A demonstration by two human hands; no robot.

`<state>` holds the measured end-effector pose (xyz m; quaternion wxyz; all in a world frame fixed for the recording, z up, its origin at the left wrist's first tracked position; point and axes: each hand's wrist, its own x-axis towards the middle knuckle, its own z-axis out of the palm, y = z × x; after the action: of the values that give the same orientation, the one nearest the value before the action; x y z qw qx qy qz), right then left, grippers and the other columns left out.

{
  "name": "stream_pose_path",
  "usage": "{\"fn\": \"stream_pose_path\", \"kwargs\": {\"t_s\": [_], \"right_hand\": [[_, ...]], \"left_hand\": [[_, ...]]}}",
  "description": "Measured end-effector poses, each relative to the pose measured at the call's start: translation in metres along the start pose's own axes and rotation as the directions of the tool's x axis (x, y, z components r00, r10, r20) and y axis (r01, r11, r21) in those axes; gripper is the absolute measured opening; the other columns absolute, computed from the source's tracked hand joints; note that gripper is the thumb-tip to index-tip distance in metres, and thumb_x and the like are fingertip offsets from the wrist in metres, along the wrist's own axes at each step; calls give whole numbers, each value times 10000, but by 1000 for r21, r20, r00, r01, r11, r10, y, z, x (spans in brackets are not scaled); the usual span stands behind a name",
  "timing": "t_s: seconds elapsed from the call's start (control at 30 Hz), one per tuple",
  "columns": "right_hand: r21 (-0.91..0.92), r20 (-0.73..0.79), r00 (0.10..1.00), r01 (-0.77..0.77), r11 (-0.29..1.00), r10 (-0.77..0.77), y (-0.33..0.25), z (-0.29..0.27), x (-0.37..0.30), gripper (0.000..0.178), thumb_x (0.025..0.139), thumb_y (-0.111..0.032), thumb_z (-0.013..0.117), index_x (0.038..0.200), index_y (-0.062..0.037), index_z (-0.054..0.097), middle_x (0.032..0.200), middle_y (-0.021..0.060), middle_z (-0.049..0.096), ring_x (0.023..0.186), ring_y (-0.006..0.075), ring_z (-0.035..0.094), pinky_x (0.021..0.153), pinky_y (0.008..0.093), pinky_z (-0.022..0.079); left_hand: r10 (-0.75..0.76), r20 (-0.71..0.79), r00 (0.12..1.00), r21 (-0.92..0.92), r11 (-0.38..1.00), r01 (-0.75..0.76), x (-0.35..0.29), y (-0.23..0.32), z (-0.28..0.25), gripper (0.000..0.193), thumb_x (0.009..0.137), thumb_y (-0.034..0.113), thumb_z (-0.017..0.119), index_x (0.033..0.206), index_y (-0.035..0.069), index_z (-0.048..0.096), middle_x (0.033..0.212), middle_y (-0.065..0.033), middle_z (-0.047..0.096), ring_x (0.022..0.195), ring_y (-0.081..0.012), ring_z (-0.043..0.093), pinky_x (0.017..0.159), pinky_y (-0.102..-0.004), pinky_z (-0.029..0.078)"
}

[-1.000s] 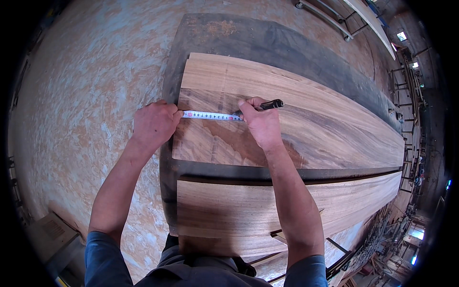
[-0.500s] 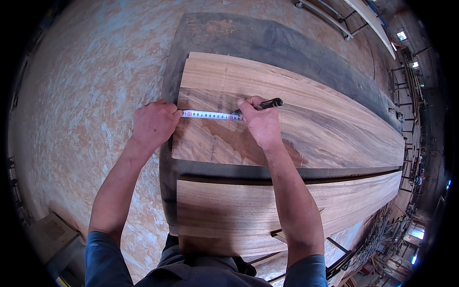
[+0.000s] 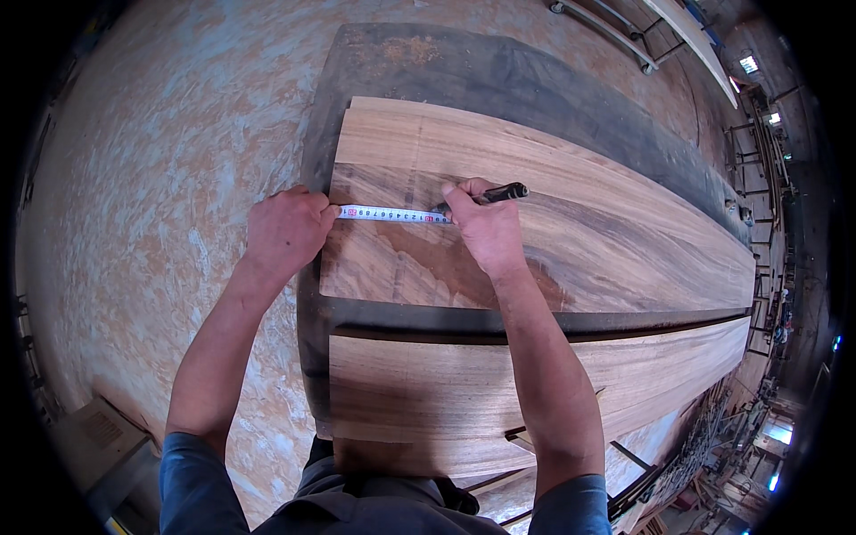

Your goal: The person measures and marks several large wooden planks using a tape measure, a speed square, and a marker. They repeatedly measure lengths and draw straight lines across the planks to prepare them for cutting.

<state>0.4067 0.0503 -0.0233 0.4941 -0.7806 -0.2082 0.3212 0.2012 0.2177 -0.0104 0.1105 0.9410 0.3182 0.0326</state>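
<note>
A wide wooden board [image 3: 588,227] with dark grain streaks and a brown patch lies on a dark-covered work table. Across its left part stretches a white tape measure blade [image 3: 388,214]. My left hand [image 3: 292,227] is closed on the blade's left end, at the board's left edge. Over the board, my right hand [image 3: 486,223] grips a black marker pen [image 3: 506,193], its tip pointing down-left by the blade. The same hand's lower fingers meet the right end of the visible blade; the rest of the tape is hidden beneath that hand.
Nearer my body lies a second wooden board [image 3: 428,379], parted from the first by a dark gap. Sawdust [image 3: 410,51] is scattered on the dark table cover [image 3: 535,80]. A wheeled metal cart [image 3: 615,40] stands far right; a grey box-like machine [image 3: 98,446] is at lower left.
</note>
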Motion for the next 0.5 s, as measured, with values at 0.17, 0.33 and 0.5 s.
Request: {"fn": "stream_pose_path", "kwargs": {"t_s": [0.17, 0.33, 0.5], "right_hand": [[-7, 5, 1000, 17, 1000, -17, 2, -1, 1, 298, 941, -252, 700, 793, 5, 667, 673, 24, 607, 650, 84, 538, 624, 265, 450], [6, 11, 1000, 4, 1000, -4, 2, 1, 1, 294, 943, -252, 701, 799, 2, 667, 677, 28, 607, 663, 87, 545, 629, 263, 449], [227, -15, 1000, 7, 974, -4, 4, 1, 0, 243, 955, -218, 688, 860, 5, 664, 759, 39, 634, 699, 113, 586, 686, 290, 495]], "left_hand": [[7, -11, 1000, -4, 1000, -7, 0, 0, 0, 295, 916, 316, 673, 737, 82, 662, 776, -99, 646, 730, -326, 672, 644, -466, 536], [-1, -15, 1000, 13, 1000, 2, -2, -1, 1, 306, 920, 321, 666, 730, 82, 655, 781, -96, 648, 746, -324, 672, 659, -462, 538], [-3, -8, 1000, 24, 1000, 3, -2, -3, 2, 311, 921, 319, 659, 723, 80, 650, 788, -98, 650, 762, -328, 668, 676, -460, 538]]}}
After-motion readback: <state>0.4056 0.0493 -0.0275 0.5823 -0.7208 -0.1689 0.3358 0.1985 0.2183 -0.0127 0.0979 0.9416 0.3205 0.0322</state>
